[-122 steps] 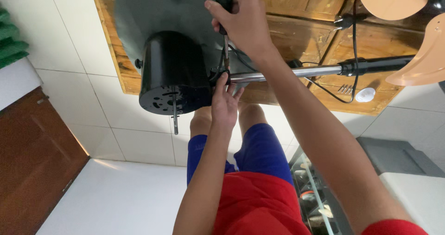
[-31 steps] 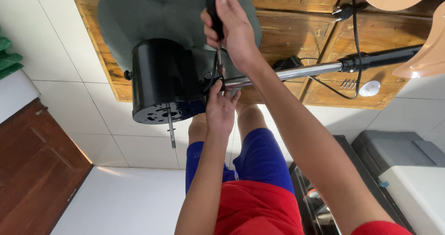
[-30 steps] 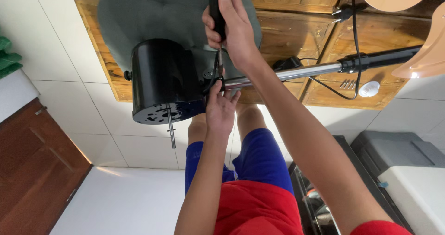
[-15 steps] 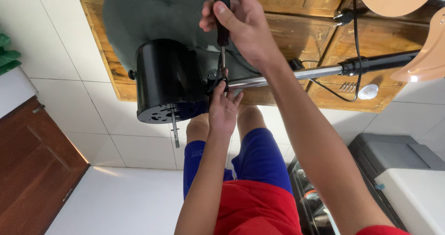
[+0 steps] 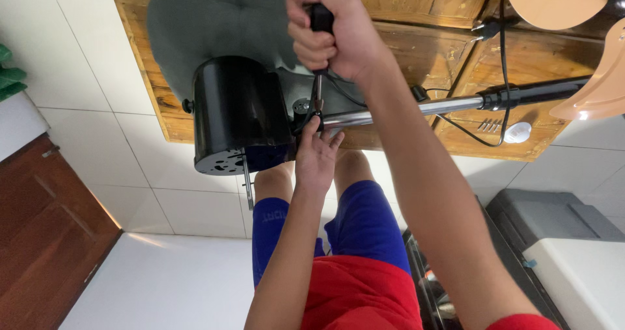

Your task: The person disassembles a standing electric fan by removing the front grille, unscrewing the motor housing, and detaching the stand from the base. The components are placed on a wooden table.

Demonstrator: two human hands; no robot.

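My right hand (image 5: 338, 33) holds the screwdriver (image 5: 318, 50) above the metal pole (image 5: 416, 108). My left hand (image 5: 317, 154) touches the pole's end, just right of the motor housing (image 5: 237, 112). The wooden table (image 5: 423, 50) lies behind them.

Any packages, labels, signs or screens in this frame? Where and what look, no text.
No packages, signs or screens in view.
Possible label: a small blue tag on the edge of the grey and white box at lower right; too small to tell more.
Faint print on the blue shorts, left leg; not legible.
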